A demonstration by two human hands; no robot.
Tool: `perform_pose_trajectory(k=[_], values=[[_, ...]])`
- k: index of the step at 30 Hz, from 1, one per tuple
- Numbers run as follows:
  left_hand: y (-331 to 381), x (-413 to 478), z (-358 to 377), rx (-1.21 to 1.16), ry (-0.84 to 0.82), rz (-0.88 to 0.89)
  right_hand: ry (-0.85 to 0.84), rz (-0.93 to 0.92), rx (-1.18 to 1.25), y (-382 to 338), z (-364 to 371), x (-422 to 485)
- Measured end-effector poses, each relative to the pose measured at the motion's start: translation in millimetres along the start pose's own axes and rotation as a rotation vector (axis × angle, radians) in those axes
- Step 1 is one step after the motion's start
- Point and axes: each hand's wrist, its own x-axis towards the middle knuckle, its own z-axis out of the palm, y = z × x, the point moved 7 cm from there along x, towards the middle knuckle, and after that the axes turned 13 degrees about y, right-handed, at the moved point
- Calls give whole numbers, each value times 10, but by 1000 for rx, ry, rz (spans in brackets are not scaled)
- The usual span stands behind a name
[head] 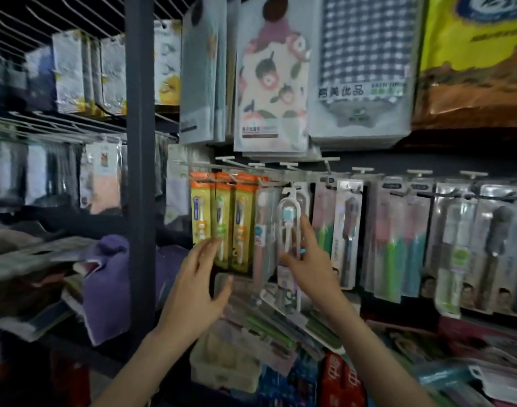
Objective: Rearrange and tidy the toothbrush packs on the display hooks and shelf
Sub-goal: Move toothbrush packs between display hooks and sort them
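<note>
A clear toothbrush pack with a white brush and blue head hangs from a hook in the row's middle. My right hand holds this pack, thumb on its front and fingers along its right edge. My left hand is raised with relaxed fingers, its fingertips touching the lower end of the yellow-and-orange toothbrush packs on the left hooks. More packs in grey, pink and green hang to the right. Loose packs lie slanted on the shelf below.
Packaged towels hang above the hooks. A dark upright post stands to the left, with folded cloths on wire shelves beyond it. A white basket and red and blue packets sit low down.
</note>
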Motion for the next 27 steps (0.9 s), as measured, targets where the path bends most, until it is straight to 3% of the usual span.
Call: perform_pose_trajectory(k=[9,16,20,27], values=[[0,-13,301,-73,-62,19,177,48,140,204,37,47],[265,65,511,-106,-109,64,32,125,-31,238,58,251],[390,75,610,-81,-130,70,-85,67,-204,254,168,285],[442,108,646,-34,-106,32,-10,8,17,275,9,149]])
